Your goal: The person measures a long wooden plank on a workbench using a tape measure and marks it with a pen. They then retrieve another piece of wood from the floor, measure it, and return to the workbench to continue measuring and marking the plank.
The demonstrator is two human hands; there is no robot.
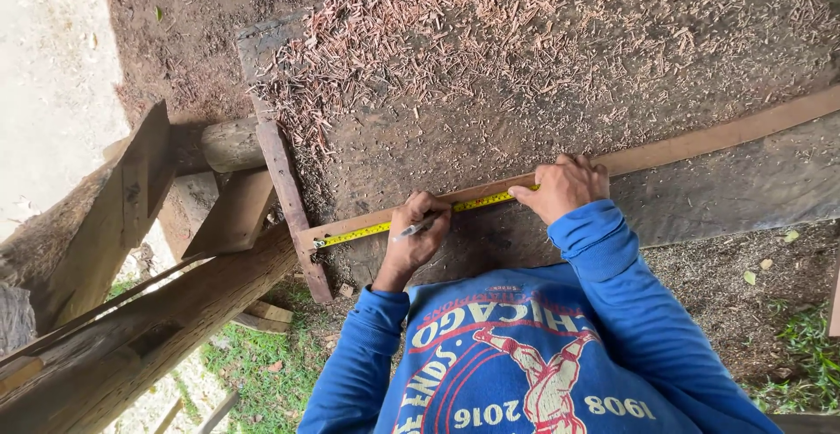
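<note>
A narrow wooden strip (700, 141) lies across the sawdust-covered worktop (525, 66), its long axis running from the lower left up to the right edge of the head view. A yellow tape measure (367, 231) lies flat along the strip's left portion, on the same axis, with its end hook near the strip's left end.

The right hand (564, 187) rests on the strip with its fingers curled, the thumb pressing the tape against the wood. The left hand (418, 234) sits just beside it, toward the strip's free end, fingers closed around a pencil (416, 228) whose tip touches or hovers at the tape's edge; contact cannot be confirmed.

Both hands are on the strip's near side. The left hand is nearer the tape's hook. Wood shavings (420, 40) cover the worktop beyond the strip.
</note>
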